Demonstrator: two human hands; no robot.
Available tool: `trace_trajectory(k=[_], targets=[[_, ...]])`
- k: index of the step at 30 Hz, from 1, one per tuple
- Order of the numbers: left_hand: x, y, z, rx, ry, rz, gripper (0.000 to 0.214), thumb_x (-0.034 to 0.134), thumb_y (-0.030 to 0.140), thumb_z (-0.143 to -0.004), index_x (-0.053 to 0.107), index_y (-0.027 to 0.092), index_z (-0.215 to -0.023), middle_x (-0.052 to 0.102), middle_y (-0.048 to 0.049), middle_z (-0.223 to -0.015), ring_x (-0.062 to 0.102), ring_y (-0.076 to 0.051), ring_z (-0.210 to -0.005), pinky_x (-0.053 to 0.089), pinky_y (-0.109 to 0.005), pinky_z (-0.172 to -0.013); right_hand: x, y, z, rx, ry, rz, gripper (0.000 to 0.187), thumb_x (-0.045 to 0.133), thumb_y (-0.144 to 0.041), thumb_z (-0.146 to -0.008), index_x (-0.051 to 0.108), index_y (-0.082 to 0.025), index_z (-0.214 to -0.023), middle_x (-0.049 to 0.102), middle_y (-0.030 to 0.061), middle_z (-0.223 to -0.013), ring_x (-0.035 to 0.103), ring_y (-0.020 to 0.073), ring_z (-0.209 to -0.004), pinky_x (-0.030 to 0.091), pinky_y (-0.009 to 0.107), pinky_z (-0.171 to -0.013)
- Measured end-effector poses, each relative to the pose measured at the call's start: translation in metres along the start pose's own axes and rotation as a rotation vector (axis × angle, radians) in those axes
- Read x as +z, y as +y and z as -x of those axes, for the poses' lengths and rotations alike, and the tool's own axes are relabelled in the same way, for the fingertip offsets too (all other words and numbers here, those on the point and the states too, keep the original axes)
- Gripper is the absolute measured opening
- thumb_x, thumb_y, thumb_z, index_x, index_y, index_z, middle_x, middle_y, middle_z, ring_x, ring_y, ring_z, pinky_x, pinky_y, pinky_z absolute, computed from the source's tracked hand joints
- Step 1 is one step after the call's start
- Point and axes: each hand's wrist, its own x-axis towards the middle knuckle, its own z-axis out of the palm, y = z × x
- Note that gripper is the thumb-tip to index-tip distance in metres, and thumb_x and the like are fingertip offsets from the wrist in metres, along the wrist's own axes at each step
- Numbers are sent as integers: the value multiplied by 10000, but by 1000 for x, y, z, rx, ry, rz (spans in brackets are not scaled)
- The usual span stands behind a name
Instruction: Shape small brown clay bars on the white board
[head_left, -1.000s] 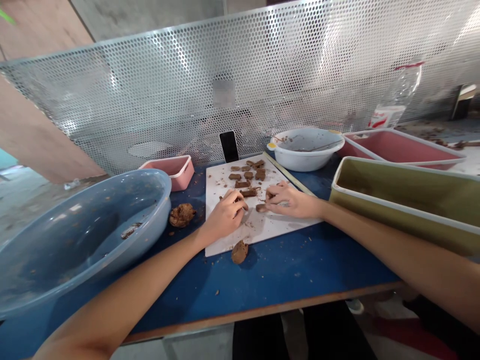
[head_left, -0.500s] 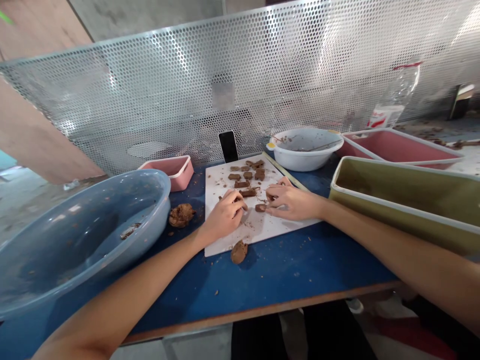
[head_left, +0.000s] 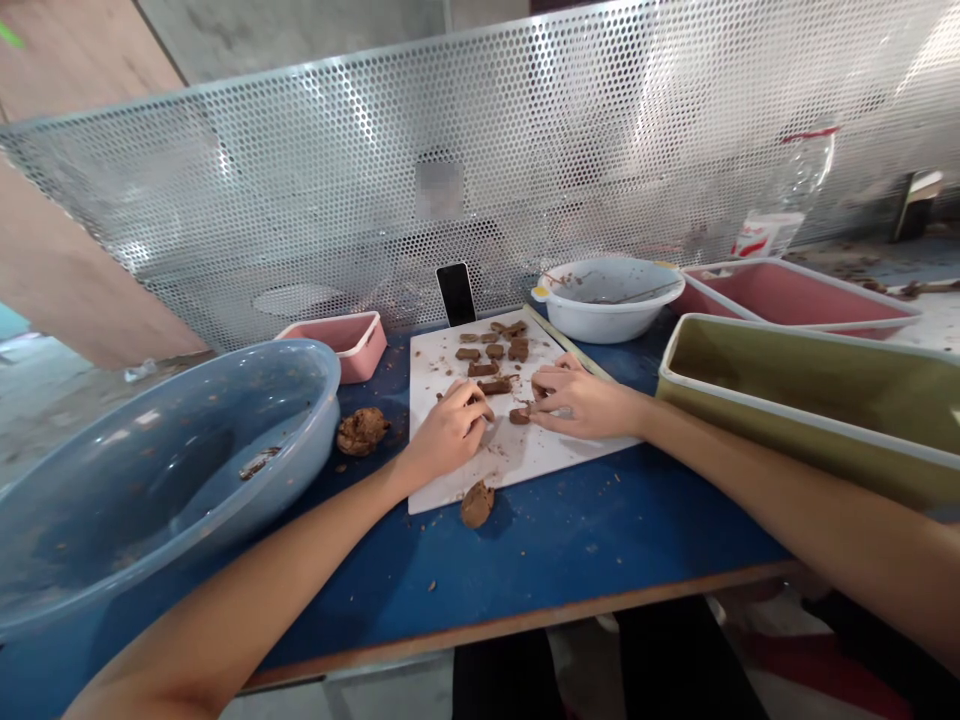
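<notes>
A white board [head_left: 442, 490] lies on the blue table, with both hands over it. My left hand [head_left: 450, 428] rests at its left part, fingers curled together; whatever they may hold is hidden. On the right, my right hand [head_left: 581, 402] has its fingertips closed against the edge of a small piece of brown clay [head_left: 519, 415], which lies on the board. Beyond the hands sit several shaped clay pieces, among them a clay bar [head_left: 495, 386] and a clay block [head_left: 518, 349]. A rounded clay lump [head_left: 478, 504] is at the board's near edge.
A large blue basin [head_left: 300, 480] and a rough clay lump [head_left: 363, 431] are at left, a small pink box [head_left: 367, 350] behind. A phone [head_left: 456, 294] leans on the perforated metal screen [head_left: 337, 200]. A white basin [head_left: 611, 315], green trough [head_left: 795, 420] and bottle [head_left: 787, 195] stand right.
Almost nothing differs. The view has shifted very slightly, and both hands keep nearly the same place and pose beside the small clay piece.
</notes>
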Motion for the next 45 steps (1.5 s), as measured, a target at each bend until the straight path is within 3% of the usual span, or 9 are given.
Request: trace_trajectory(k=[8, 13, 17, 21, 25, 29, 34, 42, 45], targets=[[0, -1, 0, 4, -6, -8, 275, 468, 78, -1058, 688, 185, -932, 617, -100, -1090, 599, -255, -1107, 566, -444, -1005, 1, 1, 1, -8, 6, 10, 519, 468, -465, -1163, 873, -231, -937, 644, 71, -938, 589, 217, -913, 330, 446, -951], [0, -1, 0, 13, 1, -1, 277, 467, 73, -1061, 691, 184, -940, 619, -99, -1092, 597, -252, -1109, 567, -450, -1012, 1, 2, 0, -13, -27, 10, 432, 474, -450, -1158, 867, -271, -1181, 657, 87, -988, 589, 233, -943, 346, 450, -951], [1, -2, 0, 12, 2, 9, 277, 470, 67, -1058, 693, 183, -944, 614, -97, -1090, 598, -249, -1112, 567, -444, -1006, 0, 2, 0, 9, -22, -18, 503, 486, -472, -1152, 872, -238, -931, 661, 82, -968, 601, 227, -951, 333, 448, -947], [2, -2, 0, 1, 0, 12, 282, 473, 75, -1057, 702, 194, -942, 617, -93, -1086, 598, -252, -1110, 565, -453, -1011, 0, 1, 0, -1, -50, -21, 430, 486, -464, -1149, 871, -274, -1171, 659, 78, -997, 602, 219, -931, 348, 439, -943], [1, -2, 1, -8, 2, 22, 278, 481, 78, -1050, 710, 195, -947, 622, -93, -1087, 597, -252, -1100, 563, -459, -1018, 0, 0, 0, 3, -15, -35, 523, 476, -482, -1157, 869, -238, -913, 670, 79, -971, 601, 219, -934, 340, 458, -961], [2, -3, 1, -3, 1, 23, 269, 485, 82, -1056, 707, 189, -949, 615, -91, -1090, 592, -251, -1118, 554, -452, -1039, -1, 0, 0, -9, -37, -28, 474, 464, -489, -1158, 873, -253, -1110, 677, 79, -989, 602, 220, -917, 348, 464, -955], [2, -2, 1, -5, -3, 25, 268, 480, 90, -1060, 707, 189, -957, 612, -91, -1093, 589, -251, -1118, 552, -453, -1044, 0, -2, -1, -3, -21, -44, 538, 471, -483, -1159, 860, -227, -891, 670, 68, -943, 617, 213, -918, 345, 450, -961], [1, -2, 0, 12, 5, 12, 270, 479, 91, -1059, 705, 191, -950, 612, -87, -1075, 593, -247, -1104, 554, -431, -1022, 1, 0, -1, -3, -35, 3, 512, 466, -456, -1156, 876, -239, -940, 665, 78, -951, 593, 222, -922, 344, 451, -950], [1, -2, 0, 16, 5, 3, 276, 474, 90, -1061, 701, 193, -944, 615, -88, -1074, 595, -247, -1100, 555, -429, -1018, 0, 0, -1, -17, -70, 10, 422, 488, -452, -1144, 868, -273, -1186, 665, 79, -972, 577, 224, -906, 345, 447, -925]])
